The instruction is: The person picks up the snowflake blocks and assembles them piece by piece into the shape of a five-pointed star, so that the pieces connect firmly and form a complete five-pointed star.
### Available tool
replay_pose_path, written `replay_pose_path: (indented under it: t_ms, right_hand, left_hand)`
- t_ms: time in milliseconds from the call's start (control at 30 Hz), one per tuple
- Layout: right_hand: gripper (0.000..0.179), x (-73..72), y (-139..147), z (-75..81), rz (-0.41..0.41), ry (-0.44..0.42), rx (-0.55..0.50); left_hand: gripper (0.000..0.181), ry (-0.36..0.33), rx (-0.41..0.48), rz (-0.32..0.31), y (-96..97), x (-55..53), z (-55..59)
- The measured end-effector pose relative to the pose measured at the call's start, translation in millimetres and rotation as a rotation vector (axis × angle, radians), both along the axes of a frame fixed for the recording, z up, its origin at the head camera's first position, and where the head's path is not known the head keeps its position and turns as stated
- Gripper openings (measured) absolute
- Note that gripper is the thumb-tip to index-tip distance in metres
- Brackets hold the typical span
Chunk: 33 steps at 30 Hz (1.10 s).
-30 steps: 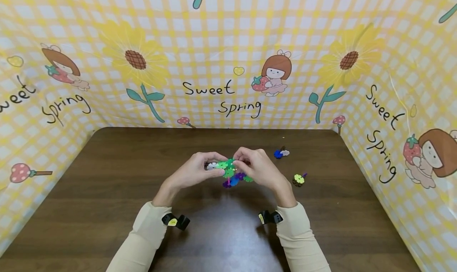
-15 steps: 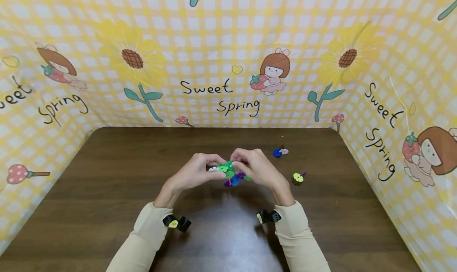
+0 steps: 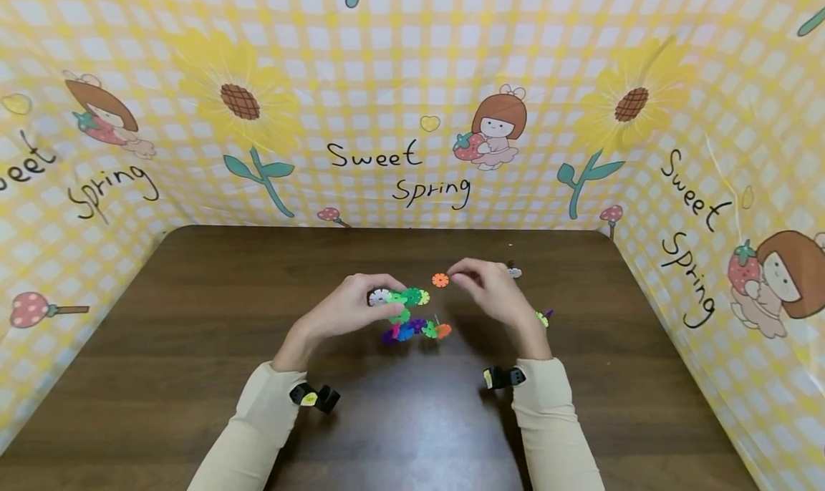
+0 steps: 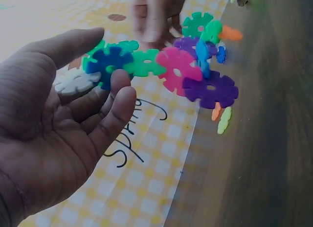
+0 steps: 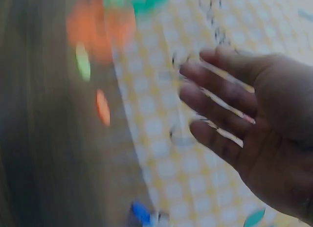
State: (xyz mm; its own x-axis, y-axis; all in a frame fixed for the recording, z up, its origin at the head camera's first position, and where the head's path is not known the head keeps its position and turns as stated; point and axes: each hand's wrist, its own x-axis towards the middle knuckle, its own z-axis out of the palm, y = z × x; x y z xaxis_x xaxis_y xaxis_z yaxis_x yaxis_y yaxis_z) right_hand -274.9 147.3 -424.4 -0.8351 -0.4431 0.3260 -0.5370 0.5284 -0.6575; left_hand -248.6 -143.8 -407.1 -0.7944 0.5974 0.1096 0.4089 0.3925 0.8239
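My left hand (image 3: 351,306) grips one end of a chain of interlocking flower-shaped plastic discs (image 3: 412,297), held over the table. In the left wrist view its white and dark blue discs lie among the fingers, while the pink disc (image 4: 178,65) and purple disc (image 4: 211,88) stick out beyond them. An orange disc (image 3: 443,331) forms the chain's near end in the head view. Nothing is between the spread, relaxed fingers of my right hand (image 3: 493,290). Just left of its fingertips is a loose orange disc (image 3: 440,280), with a yellow-green disc (image 3: 425,297) partly behind the chain.
Partly hidden by the right hand, a small white disc piece (image 3: 514,272) lies toward the back. A yellow-green and purple disc piece (image 3: 543,319) sits beside the right wrist. Checked cloth (image 3: 412,104) walls the brown wooden table (image 3: 161,376) at the back and sides.
My right hand has let go of the chain and moved right, bringing the loose orange disc into sight. The chain stays in my left hand, its lower part shifted slightly left.
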Motion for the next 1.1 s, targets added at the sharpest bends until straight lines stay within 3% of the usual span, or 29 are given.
replay_pose_path:
  t_ms: [133,300,433,600,733,867,967,1100]
  right_hand:
    - [0.020,-7.1,24.5,-13.3,-0.237,0.029,0.061]
    - [0.040,-12.4,40.2,-28.4,-0.382,0.019,0.177]
    - [0.049,-12.9,43.5,-37.3,-0.414,-0.083,0.287]
    - [0.042,-10.3,41.4,-40.0,-0.410,-0.210,0.377]
    - [0.038,-10.5,38.6,-34.0,-0.476,-0.238,0.347]
    - [0.044,-11.2,37.4,-28.1,-0.527,-0.325,0.317]
    - [0.047,-11.7,35.1,-25.6,-0.503,-0.336,0.296]
    - [0.033,-9.6,27.0,-20.2,-0.444,-0.269,0.194]
  left_hand:
    - [0.026,-0.033,0.013,0.004,-3.8,0.7,1.7]
    - [0.025,-0.044,0.003,0.009,-4.8,1.4,3.1]
    - [0.025,-0.056,0.010,0.013,-5.5,0.8,2.0]
    - [0.024,-0.051,0.003,-0.018,-5.9,-0.2,1.6]
    - [0.024,-0.080,0.033,-0.038,-5.3,-0.8,3.0]
    - [0.025,-0.123,0.065,-0.043,-5.0,0.0,4.4]
    - [0.025,-0.133,0.074,-0.037,-5.0,0.7,4.2]
    - [0.026,-0.110,0.070,-0.019,-5.0,1.4,2.2]
